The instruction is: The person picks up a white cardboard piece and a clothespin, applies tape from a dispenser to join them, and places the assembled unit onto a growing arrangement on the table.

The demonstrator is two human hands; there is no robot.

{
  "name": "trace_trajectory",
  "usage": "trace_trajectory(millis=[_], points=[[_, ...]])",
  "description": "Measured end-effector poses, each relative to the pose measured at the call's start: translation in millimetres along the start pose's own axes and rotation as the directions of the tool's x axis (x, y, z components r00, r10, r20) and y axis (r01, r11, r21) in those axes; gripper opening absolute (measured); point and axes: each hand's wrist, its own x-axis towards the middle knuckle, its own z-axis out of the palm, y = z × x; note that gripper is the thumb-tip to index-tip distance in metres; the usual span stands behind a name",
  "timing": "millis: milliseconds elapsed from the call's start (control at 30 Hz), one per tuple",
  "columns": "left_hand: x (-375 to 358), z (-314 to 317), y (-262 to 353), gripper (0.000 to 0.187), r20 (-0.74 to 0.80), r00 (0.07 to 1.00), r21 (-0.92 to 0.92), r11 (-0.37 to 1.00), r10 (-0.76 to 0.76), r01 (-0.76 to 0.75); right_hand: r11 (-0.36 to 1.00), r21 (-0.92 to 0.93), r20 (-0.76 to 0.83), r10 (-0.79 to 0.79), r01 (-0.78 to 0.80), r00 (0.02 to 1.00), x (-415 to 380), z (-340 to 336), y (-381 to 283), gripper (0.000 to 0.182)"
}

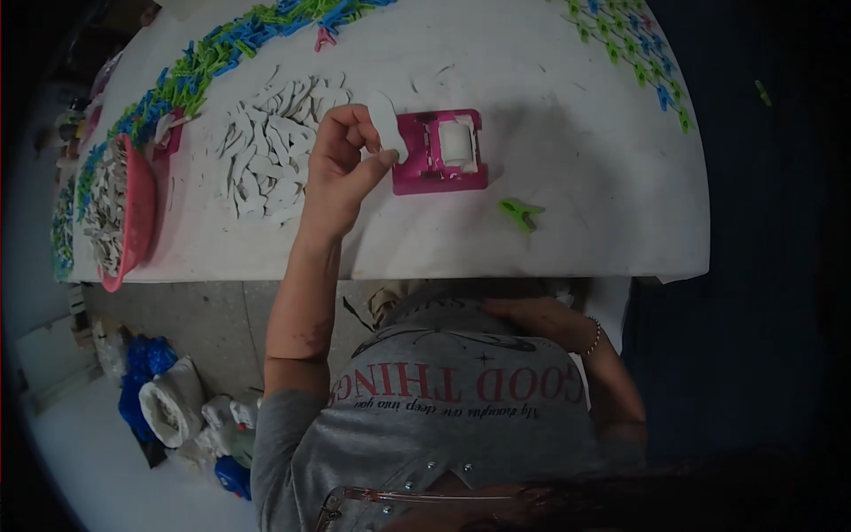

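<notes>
My left hand (347,164) is raised over the table, thumb and fingers pinched on a flat, curved white strip (385,124) that points up and away. Just right of it lies a pink tape dispenser (410,182) with a white roll (456,144) in it. Beside my left wrist spreads a pile of similar white strips (263,160). My right hand (536,317) rests against the grey shirt below the table edge, its fingers stretched out flat and dim; I see nothing held in it. A green clip (520,215) lies near the dispenser.
A pink basket (139,208) full of white pieces stands at the table's left edge. Green and blue clips (208,62) form a long heap along the back left. More clips (625,44) lie in rows at the far right. Bags (171,403) stand on the floor at left.
</notes>
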Motion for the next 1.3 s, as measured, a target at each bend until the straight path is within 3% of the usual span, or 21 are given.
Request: trace_trajectory(millis=[33, 67, 100, 133, 167, 200, 233, 300, 400, 533, 600, 700, 833, 900, 1033, 1133, 1300], points=[[-1.1, -2.0, -0.9, 0.042, 0.007, 1.0, 0.001, 1.0, -0.01, 0.01, 1.0, -0.02, -0.007, -0.01, 0.01, 1.0, -4.9, -5.2, -11.0, 0.043], [-1.9, -4.3, -1.8, 0.042, 0.011, 1.0, 0.003, 1.0, -0.02, 0.02, 0.95, -0.218, 0.0, 0.229, -0.224, 0.973, -11.2, -11.9, -30.3, 0.042], [-2.6, -7.2, -3.6, 0.041, 0.018, 1.0, -0.001, 1.0, -0.025, 0.025, 0.808, -0.4, -0.047, 0.453, -0.432, 0.89, -16.2, -16.9, -43.4, 0.041], [-3.2, -7.0, -5.2, 0.041, 0.021, 1.0, -0.002, 1.0, -0.006, 0.006, 0.805, -0.413, -0.058, 0.444, -0.427, 0.894, -20.8, -20.0, -48.2, 0.041], [-3.7, -6.4, -6.3, 0.041, 0.029, 0.999, -0.022, 0.999, -0.033, 0.034, 0.858, -0.364, -0.291, 0.265, -0.363, 0.919, -25.1, -22.8, -52.0, 0.04], [-3.8, -5.7, -6.8, 0.04, 0.038, 0.998, -0.04, 0.997, -0.059, 0.061, 0.901, -0.336, -0.507, 0.072, -0.274, 0.859, -25.8, -26.2, -56.0, 0.039], [-2.6, -2.5, -7.6, 0.039, 0.059, 0.996, -0.063, 0.995, -0.072, 0.076, 0.898, -0.354, -0.51, 0.049, -0.262, 0.859, -16.2, -29.6, -58.0, 0.039], [1.6, 3.8, -9.3, 0.039, 0.107, 0.99, -0.064, 0.993, -0.093, 0.1, 0.746, -0.617, -0.702, -0.379, -0.25, 0.602, 16.3, -37.7, -51.6, 0.037], [7.4, 12.0, -8.0, 0.039, 0.164, 0.981, -0.069, 0.991, -0.105, 0.118, 0.592, -0.742, -0.633, -0.466, -0.314, 0.618, 35.9, -47.1, -38.7, 0.039], [11.6, 13.9, -3.5, 0.038, 0.209, 0.968, -0.127, 0.978, -0.137, 0.166, 0.657, -0.721, -0.592, -0.422, -0.218, 0.686, 36.1, -56.7, -25.4, 0.047], [12.7, 14.9, -2.2, 0.037, 0.218, 0.969, -0.135, 0.98, -0.116, 0.148, 0.539, -0.824, -0.49, -0.525, -0.173, 0.696, 34.1, -58.1, -25.7, 0.046], [11.9, 17.7, 0.0, 0.039, 0.232, 0.964, -0.147, 0.975, -0.127, 0.164, 0.481, -0.851, -0.477, -0.541, -0.211, 0.693, 34.7, -58.3, -19.5, 0.045], [9.2, 17.7, -2.8, 0.038, 0.275, 0.953, -0.118, 0.979, -0.126, 0.164, 0.535, -0.821, -0.528, -0.581, -0.198, 0.62, 39.3, -54.6, -29.1, 0.039], [7.6, 17.9, -1.4, 0.038, 0.287, 0.95, -0.111, 0.98, -0.127, 0.164, 0.728, -0.684, -0.598, -0.527, -0.041, 0.604, 39.0, -57.1, -22.5, 0.031], [4.1, 19.9, 2.4, 0.037, 0.279, 0.954, -0.068, 0.988, -0.114, 0.139, 0.732, -0.666, -0.63, -0.449, -0.145, 0.633, 41.6, -52.6, -25.9, 0.022], [2.0, 20.2, 3.8, 0.037, 0.277, 0.955, -0.066, 0.99, -0.104, 0.127, 0.653, -0.743, -0.592, -0.539, -0.146, 0.6, 44.2, -45.7, -31.8, 0.018], [0.7, 19.2, 8.6, 0.037, 0.295, 0.953, -0.008, 0.997, -0.07, 0.075, 0.518, -0.851, -0.448, -0.621, -0.093, 0.644, 35.1, -40.3, -39.2, 0.015]])
